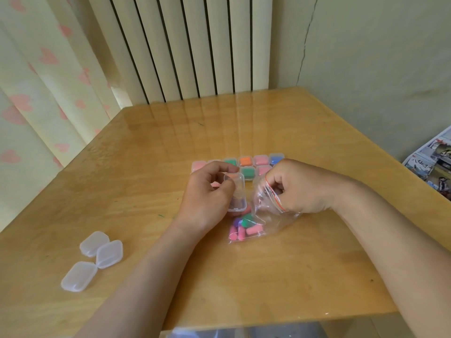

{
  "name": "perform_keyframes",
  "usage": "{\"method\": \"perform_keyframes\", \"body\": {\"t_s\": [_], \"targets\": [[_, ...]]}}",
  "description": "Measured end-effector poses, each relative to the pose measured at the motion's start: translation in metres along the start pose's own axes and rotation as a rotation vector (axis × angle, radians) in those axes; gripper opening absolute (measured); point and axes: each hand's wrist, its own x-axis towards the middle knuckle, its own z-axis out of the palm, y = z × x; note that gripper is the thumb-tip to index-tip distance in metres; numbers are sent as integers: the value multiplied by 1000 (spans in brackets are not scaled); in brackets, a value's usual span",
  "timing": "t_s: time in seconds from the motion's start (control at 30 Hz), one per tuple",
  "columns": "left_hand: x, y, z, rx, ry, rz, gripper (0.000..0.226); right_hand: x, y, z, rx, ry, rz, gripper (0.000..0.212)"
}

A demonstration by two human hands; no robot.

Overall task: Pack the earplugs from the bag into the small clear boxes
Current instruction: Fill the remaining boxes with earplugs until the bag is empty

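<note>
Mid counter (244, 130): left hand (207, 198) grips a clear box (235, 193), right hand (300, 189) pinches the bag (268, 215) at its mouth. Earplugs (240, 228) pooled at bag's near end, closest to left hand.

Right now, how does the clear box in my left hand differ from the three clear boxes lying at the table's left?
The held box stands on end in the left hand; the three boxes lie flat on the table, untouched. The held box shows orange at its top; the three boxes look empty. All are small, clear plastic with rounded corners.
</note>
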Motion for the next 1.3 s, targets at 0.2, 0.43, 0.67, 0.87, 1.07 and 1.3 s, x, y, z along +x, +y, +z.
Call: {"method": "perform_keyframes", "body": {"t_s": [0.2,0.43,0.67,0.87,1.07,1.3], "targets": [[0,3,0,6,19,-15,24,5,5,2,-94,-3,10,22],[-1,3,2,31,23,-3,25,1,-2,-1,-51,-150,-9,11],[-3,5,3,61,42,46,27,-1,-8,-1,-72,-199,0,8],[-7,6,3,-8,62,106,28,-2,-10,1,-72,-203,29,8],[-7,2,7,11,19,121,28,-1,-11,2,-81,-188,51,22],[-8,-1,6,15,-16,98,24,-3,-13,2,-107,-221,53,9]]}}
